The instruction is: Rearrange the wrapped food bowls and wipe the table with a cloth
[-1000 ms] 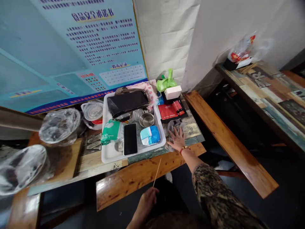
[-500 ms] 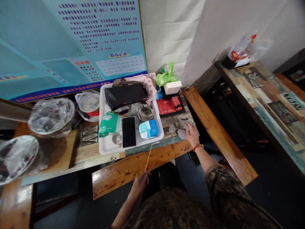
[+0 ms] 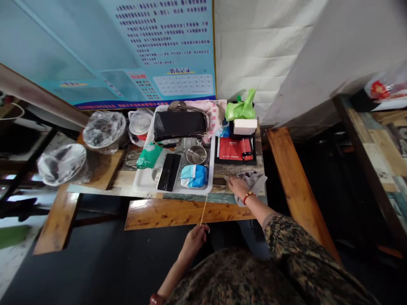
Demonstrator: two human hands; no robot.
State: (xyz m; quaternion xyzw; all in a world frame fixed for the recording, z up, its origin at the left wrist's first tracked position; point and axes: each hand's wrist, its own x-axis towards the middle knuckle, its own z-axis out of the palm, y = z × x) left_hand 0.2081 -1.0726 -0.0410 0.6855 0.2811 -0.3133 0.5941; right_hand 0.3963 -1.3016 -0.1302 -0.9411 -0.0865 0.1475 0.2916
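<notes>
A patterned table (image 3: 190, 195) stands against the wall, a wooden bench (image 3: 165, 213) along its near edge. On it sits a white tray (image 3: 143, 183) holding a black bag (image 3: 179, 125), a phone (image 3: 169, 171) and a blue packet (image 3: 193, 176). Just right of the tray lies a grey cloth (image 3: 256, 181) — the right hand (image 3: 238, 187) presses flat on its left part, fingers spread. The left hand (image 3: 195, 238), low over the bench, pinches a thin wooden stick (image 3: 204, 209) — its tip points toward the tray's near rim.

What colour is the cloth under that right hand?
Grey; the cloth under the right hand shows best in the head view.
</notes>
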